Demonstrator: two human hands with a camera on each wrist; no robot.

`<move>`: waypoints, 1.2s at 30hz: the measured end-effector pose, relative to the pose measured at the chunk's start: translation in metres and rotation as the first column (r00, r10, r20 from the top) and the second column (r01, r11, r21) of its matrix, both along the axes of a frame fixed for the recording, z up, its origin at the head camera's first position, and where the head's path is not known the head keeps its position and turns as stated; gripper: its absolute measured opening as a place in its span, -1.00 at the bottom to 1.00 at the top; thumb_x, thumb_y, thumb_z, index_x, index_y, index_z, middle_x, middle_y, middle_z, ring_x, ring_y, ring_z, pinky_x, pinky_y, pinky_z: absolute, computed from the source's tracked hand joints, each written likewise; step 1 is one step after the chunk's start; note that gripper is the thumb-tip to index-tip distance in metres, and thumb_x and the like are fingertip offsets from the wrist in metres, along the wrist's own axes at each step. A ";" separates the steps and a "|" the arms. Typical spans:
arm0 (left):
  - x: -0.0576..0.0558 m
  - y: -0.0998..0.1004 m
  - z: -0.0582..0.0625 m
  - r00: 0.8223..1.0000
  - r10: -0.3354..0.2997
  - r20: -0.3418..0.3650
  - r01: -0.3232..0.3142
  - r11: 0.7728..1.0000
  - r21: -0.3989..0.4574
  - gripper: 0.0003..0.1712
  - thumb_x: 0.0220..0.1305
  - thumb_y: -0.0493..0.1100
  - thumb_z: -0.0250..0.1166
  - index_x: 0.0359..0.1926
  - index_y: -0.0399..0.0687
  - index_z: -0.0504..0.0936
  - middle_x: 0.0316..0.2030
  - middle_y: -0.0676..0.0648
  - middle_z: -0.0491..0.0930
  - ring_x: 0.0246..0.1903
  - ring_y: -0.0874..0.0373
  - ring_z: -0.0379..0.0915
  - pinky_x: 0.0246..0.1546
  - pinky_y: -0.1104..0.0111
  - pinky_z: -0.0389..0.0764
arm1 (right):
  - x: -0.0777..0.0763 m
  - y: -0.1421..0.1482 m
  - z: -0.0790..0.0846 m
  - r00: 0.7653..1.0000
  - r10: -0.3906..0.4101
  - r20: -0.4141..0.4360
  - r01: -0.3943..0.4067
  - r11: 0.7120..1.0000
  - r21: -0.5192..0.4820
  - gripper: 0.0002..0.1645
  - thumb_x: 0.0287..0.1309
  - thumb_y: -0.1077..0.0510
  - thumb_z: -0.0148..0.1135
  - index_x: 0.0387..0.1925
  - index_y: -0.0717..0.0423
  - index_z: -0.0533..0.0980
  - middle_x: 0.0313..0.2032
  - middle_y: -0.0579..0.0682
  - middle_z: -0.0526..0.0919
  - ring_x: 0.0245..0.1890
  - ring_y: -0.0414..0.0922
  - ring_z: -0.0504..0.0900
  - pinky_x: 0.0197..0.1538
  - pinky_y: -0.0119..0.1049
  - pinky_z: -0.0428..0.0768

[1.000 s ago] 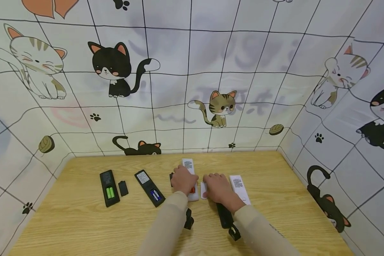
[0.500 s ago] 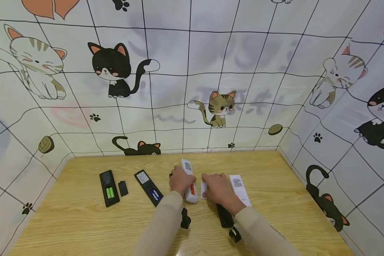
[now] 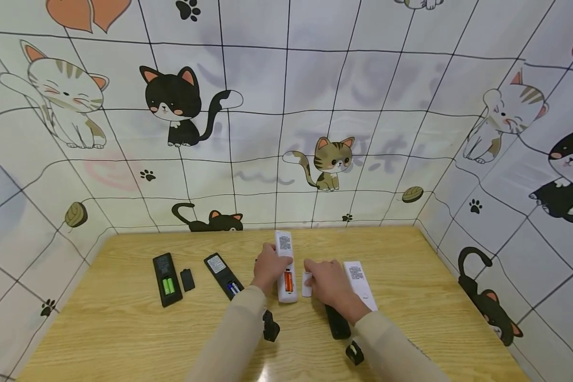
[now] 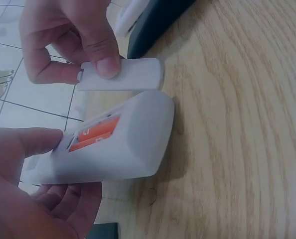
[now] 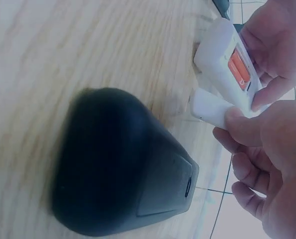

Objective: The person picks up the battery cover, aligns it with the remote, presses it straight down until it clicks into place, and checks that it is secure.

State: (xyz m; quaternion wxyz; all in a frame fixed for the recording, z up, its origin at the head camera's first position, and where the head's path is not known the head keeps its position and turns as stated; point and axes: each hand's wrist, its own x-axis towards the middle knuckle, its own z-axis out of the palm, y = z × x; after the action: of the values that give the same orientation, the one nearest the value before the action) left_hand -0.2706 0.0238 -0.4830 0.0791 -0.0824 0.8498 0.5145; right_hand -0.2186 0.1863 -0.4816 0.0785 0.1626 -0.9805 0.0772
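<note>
My left hand (image 3: 269, 268) grips a white remote control (image 3: 285, 246) from its left side, thumb on the back and fingers beneath. Its battery compartment is uncovered and holds orange batteries (image 4: 95, 133). Between thumb and fingers my right hand (image 3: 331, 284) pinches a white battery cover (image 5: 211, 108), held right beside the remote's open compartment. Under the right wrist lies a black remote (image 5: 123, 164) with its back cover in place. A second white remote (image 3: 360, 284) lies just right of that hand.
Left on the wooden table (image 3: 124, 329) lie a black remote (image 3: 167, 278) with green batteries, a loose black cover (image 3: 187, 279), and another black remote (image 3: 222, 273) with blue batteries, partly behind the left sleeve. A cat-print cloth (image 3: 253, 132) rises behind the table.
My left hand has lifted and turned the white remote, shifting a little left, so the orange batteries now show more. The right hand keeps the cover nearly in place.
</note>
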 end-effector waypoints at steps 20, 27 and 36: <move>0.011 -0.015 0.018 0.990 -0.117 -0.078 0.127 0.983 0.135 -0.46 0.37 0.00 0.19 0.27 -0.13 0.39 0.07 -0.15 0.59 -0.15 0.09 0.60 -0.13 0.25 0.64 | 0.016 0.006 0.030 0.994 0.030 -0.101 -0.034 0.999 -0.038 -0.77 0.19 0.06 0.31 -0.38 -0.08 0.38 -0.69 -0.18 0.42 -0.63 -0.21 0.31 -0.24 -0.16 0.42; 0.022 -0.024 0.019 0.984 -0.153 -0.093 0.166 0.972 0.166 -0.50 0.39 0.01 0.18 0.26 -0.08 0.40 0.10 -0.12 0.58 -0.10 0.08 0.57 -0.10 0.25 0.62 | 0.023 0.003 0.036 0.992 0.061 -0.112 -0.066 0.997 -0.041 -0.75 0.14 0.05 0.35 -0.40 -0.09 0.39 -0.69 -0.21 0.41 -0.64 -0.24 0.29 -0.26 -0.20 0.39; 0.041 -0.039 0.015 0.980 -0.175 -0.096 0.192 0.956 0.221 -0.55 0.39 -0.02 0.18 0.20 -0.11 0.42 0.06 -0.15 0.58 -0.14 0.10 0.56 -0.16 0.28 0.62 | 0.033 -0.007 0.035 0.973 0.154 -0.172 -0.166 0.985 -0.055 -0.73 0.08 0.08 0.42 -0.42 -0.11 0.42 -0.65 -0.27 0.47 -0.66 -0.34 0.25 -0.32 -0.30 0.38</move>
State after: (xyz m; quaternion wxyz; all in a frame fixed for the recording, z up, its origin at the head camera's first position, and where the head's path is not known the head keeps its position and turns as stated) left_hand -0.2299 -0.0156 -0.4682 0.1032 0.0260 0.7913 0.6022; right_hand -0.1856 0.1796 -0.4465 0.1597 0.2443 -0.9509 0.1031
